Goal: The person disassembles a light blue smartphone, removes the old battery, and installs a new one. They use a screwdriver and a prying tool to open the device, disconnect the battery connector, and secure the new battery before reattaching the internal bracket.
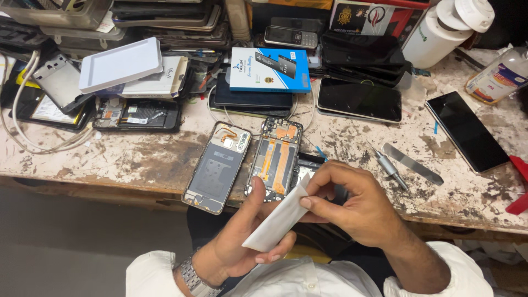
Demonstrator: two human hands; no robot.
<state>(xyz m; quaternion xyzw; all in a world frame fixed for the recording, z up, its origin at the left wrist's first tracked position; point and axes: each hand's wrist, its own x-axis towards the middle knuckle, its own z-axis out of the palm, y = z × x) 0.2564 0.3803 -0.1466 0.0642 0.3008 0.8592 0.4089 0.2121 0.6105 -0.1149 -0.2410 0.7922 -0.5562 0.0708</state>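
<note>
White strip [276, 219]: flat white rectangular piece, tilted, held in front of the person's lap just below the bench edge, over the lower end of the open phone
Left hand [246, 240]: cradles strip from beneath, thumb up along its left edge, fingertips curled under the lower end; metal watch [191, 278] on wrist
Right hand [352, 203]: thumb and forefinger pinch the upper right corner of strip, other fingers curled loosely above
Open phone [274, 158]: back off, orange flex cables showing, lies on bench just above the hands, partly hidden by strip
Back cover [217, 167]: grey frame, lies just left of open phone, nearly touching
Screwdriver [387, 164]: small metal, on bench right of right hand
Metal pry blade [412, 163]: flat, just beside screwdriver
Black phones [359, 99]: one screen-up behind the right hand, another [467, 131] far right
Blue box [269, 69]: rests on stacked phones at back centre
White tray [121, 64]: back left on clutter pile
White cable [22, 110]: looped at far left
Bench [137, 151]: worn, paint-chipped top
Sleeves: white shirt on both arms
</note>
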